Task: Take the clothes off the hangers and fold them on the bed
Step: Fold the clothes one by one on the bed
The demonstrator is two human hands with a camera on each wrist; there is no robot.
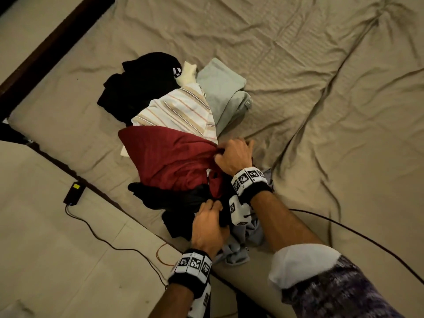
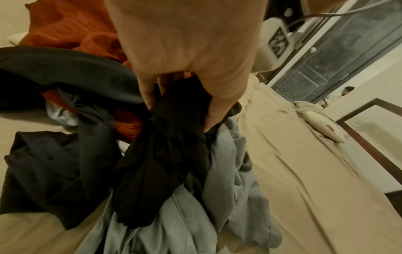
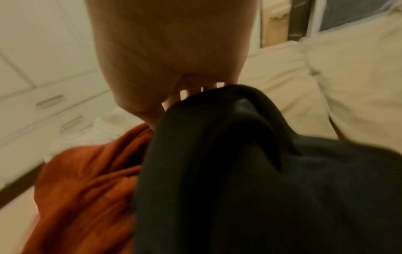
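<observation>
My left hand (image 1: 210, 228) is clenched on a twist of black garment (image 2: 165, 154) at the near bed (image 1: 321, 65) edge, the gray garment (image 2: 228, 197) under it. The red shirt (image 1: 169, 157) lies just beyond. My right hand (image 1: 234, 157) pinches dark cloth beside that red. I'd judge it all light, limp and tangled; best gripped at a collar or shoulder seam. I see 0 hangers.

A heap of clothes (image 1: 174, 143) lies on the bed (image 1: 321, 88), near its left edge. Both hands reach into the heap's near end, the left hand (image 1: 210, 228) nearer than the right hand (image 1: 234, 157).
</observation>
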